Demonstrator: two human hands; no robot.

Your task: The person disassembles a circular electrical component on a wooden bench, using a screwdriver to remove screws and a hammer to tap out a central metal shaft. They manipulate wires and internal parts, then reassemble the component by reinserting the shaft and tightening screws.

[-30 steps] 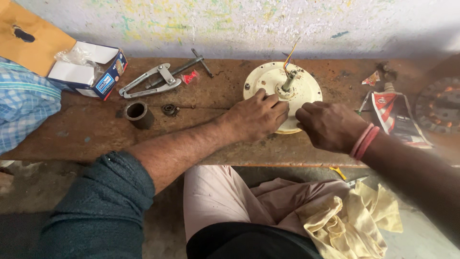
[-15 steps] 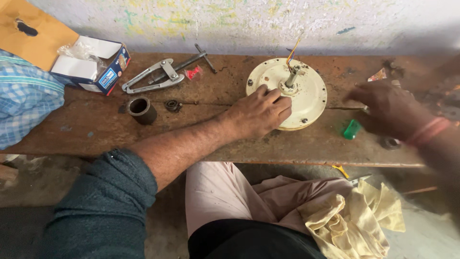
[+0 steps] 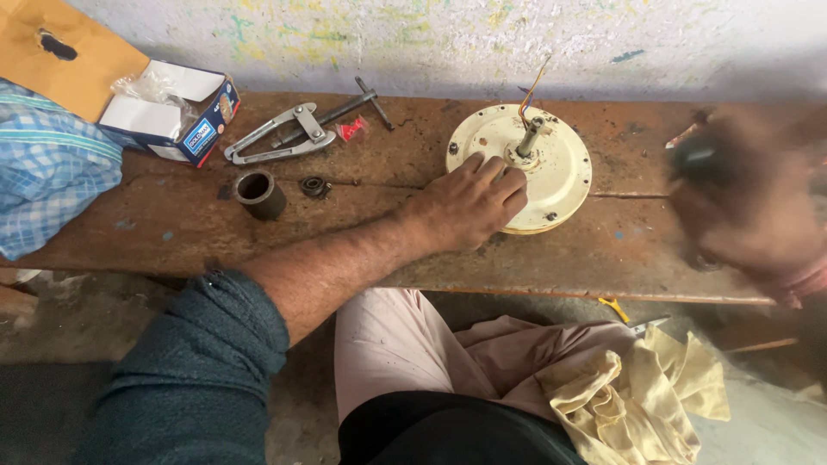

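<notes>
A round cream motor housing [image 3: 560,168] with a centre shaft and coloured wires lies flat on the rusty bench [image 3: 172,232]. My left hand [image 3: 469,202] rests on its near left edge, fingers curled against the disc. At the right end of the bench my right hand [image 3: 745,207] is blurred by motion. It appears closed around a dark object [image 3: 693,159] whose kind I cannot make out.
On the bench's left part lie a metal puller tool [image 3: 284,133], a short dark metal sleeve [image 3: 258,191], a small bearing [image 3: 315,186] and an open blue-and-white carton [image 3: 172,112]. A checked cloth [image 3: 47,168] hangs at the left. A yellowish rag [image 3: 637,392] lies on my lap.
My right hand left the motor housing and swung right along the bench, where it now moves fast with something dark. My left hand has stayed on the housing.
</notes>
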